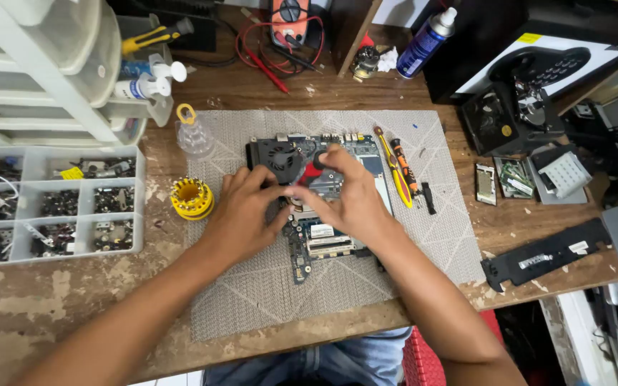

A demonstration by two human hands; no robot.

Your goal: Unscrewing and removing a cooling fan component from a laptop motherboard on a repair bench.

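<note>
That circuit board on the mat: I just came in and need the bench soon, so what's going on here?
A person has both hands on a laptop circuit board lying on a grey mat. The left hand and right hand meet over its middle, beside the black fan; what the fingers pinch is hidden. Two screwdrivers lie on the mat to the right, a yellow bit holder to the left, and a parts tray further left.

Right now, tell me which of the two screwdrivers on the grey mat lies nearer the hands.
The yellow-handled screwdriver: it lies just beside the right hand, while the orange-and-black screwdriver sits beyond it, farther right.
</note>
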